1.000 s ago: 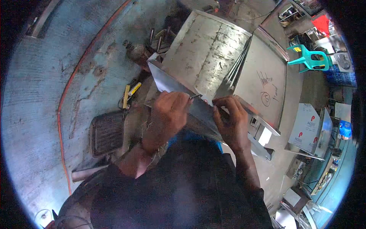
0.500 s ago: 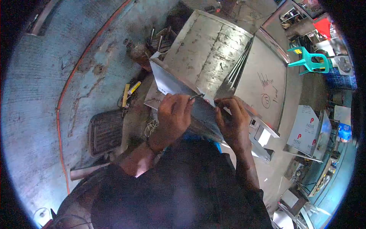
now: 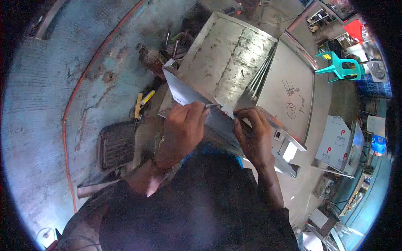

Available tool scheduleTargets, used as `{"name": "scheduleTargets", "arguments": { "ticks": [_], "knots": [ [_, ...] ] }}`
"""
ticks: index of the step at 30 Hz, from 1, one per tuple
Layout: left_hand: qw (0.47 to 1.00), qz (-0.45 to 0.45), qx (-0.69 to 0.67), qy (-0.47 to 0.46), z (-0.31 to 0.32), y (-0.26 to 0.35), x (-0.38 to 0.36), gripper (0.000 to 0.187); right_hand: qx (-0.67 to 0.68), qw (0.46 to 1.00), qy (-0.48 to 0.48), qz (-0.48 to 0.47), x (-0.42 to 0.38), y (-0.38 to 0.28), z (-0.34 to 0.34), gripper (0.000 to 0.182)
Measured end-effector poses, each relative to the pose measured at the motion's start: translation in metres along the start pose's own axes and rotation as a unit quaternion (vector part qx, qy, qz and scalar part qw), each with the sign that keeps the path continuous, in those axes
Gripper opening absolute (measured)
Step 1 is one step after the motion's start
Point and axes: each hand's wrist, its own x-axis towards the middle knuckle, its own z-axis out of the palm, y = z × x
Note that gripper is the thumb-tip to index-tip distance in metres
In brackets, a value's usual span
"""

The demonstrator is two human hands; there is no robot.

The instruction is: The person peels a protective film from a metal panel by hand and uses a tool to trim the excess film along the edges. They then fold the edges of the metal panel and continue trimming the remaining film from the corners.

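Observation:
A bent sheet-metal panel (image 3: 190, 94) stands on edge in front of my body, its lit face toward the left. My left hand (image 3: 184, 129) is closed at its upper edge, pinching a thin, dark, pen-like tool (image 3: 213, 106) that points right. I cannot make out its exact kind. Farther right along the same edge is my right hand (image 3: 256, 134), thumb and forefinger pinched together; whatever is between them is too small to name. A small reddish mark (image 3: 225, 113) shows between the two hands.
Behind the panel lies a worn metal-topped table (image 3: 226, 54), with a large sheet bearing handwriting (image 3: 287, 88) to its right. A black ridged mat or seat (image 3: 117, 146) and a yellow tube (image 3: 148, 97) are at left. A turquoise chair (image 3: 341, 67) and film-covered panels (image 3: 333, 144) stand at right.
My left hand has shifted slightly left and down with the tool, whose tip has moved left a little. My right hand stays nearly in place, and the panel has moved very slightly.

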Motion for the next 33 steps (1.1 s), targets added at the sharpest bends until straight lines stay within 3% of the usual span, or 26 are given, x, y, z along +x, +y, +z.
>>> {"name": "scheduleTargets", "arguments": {
  "ticks": [8, 16, 20, 23, 25, 29, 31, 33],
  "knots": [
    [0.998, -0.006, 0.017, -0.054, -0.012, 0.012, 0.009, 0.014, -0.03, 0.999, 0.011, -0.005, -0.002, -0.004, 0.002, 0.013],
    [0.997, 0.014, 0.017, 0.072, 0.019, 0.001, -0.009, 0.011, -0.016, 1.0, 0.011, -0.019, -0.002, -0.006, -0.001, 0.015],
    [0.998, 0.0, 0.006, 0.07, 0.019, 0.005, -0.012, 0.013, -0.004, 1.0, 0.014, -0.01, -0.003, -0.005, 0.001, 0.015],
    [0.997, 0.04, -0.006, 0.062, 0.016, 0.003, -0.014, 0.017, -0.02, 1.0, 0.013, -0.003, -0.001, -0.008, 0.0, 0.015],
    [0.986, 0.138, -0.081, 0.044, 0.018, -0.003, -0.021, 0.019, -0.015, 1.0, 0.01, -0.008, 0.0, -0.006, 0.0, 0.015],
    [0.989, 0.11, -0.074, 0.067, 0.011, 0.004, -0.017, 0.015, -0.007, 1.0, 0.009, -0.02, -0.004, -0.002, 0.002, 0.019],
    [0.998, -0.007, 0.028, 0.051, 0.002, 0.008, -0.012, 0.01, -0.006, 1.0, 0.009, -0.021, -0.005, -0.001, 0.002, 0.019],
    [0.999, 0.006, 0.028, 0.033, 0.001, 0.004, -0.012, 0.009, -0.005, 1.0, 0.009, -0.022, -0.004, -0.002, 0.002, 0.019]
  ]
}}
